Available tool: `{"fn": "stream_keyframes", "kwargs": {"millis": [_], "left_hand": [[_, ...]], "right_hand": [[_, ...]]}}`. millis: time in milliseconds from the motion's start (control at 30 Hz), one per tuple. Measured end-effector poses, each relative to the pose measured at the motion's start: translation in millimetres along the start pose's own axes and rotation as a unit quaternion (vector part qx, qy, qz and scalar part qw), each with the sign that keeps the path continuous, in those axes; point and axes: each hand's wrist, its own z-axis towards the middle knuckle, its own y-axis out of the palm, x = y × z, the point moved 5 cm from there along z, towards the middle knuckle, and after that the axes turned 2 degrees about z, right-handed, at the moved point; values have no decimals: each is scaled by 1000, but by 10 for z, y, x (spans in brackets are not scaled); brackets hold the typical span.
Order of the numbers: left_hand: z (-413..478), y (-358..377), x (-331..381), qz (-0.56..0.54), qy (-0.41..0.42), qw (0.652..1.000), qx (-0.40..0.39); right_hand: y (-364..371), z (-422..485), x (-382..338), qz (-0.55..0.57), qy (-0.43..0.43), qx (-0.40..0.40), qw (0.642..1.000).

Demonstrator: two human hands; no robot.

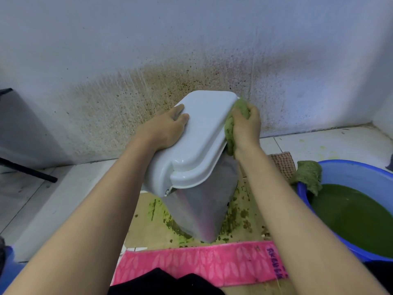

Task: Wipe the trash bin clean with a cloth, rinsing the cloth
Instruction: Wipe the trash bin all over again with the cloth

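Note:
A trash bin with a white lid point(202, 133) and a grey translucent body point(197, 209) stands tilted on the floor in front of a stained wall. My left hand point(164, 128) lies flat on the lid's left side, fingers spread. My right hand point(246, 124) grips a bunched green-stained cloth point(230, 133) and presses it against the lid's right edge. A second green-stained cloth point(308, 175) hangs over the rim of a blue basin point(348, 169) of murky green water at the right.
A pink patterned towel point(204, 265) lies on the floor near me. Green smears cover the brown sheet point(148, 228) under the bin. The spattered wall point(148, 86) is close behind. A dark grey object with a black bar point(27, 169) stands at the left.

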Motion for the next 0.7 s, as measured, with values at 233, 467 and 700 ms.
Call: {"fn": "stream_keyframes", "kwargs": {"millis": [233, 467, 700], "left_hand": [[-57, -135, 59, 50, 21, 998, 27], [-22, -222, 59, -21, 4, 999, -27], [218, -342, -492, -107, -48, 992, -51]], "right_hand": [[73, -915, 151, 64, -60, 20, 996], [561, -910, 228, 11, -129, -106, 986], [370, -1386, 1007, 9, -228, -86, 970]]}}
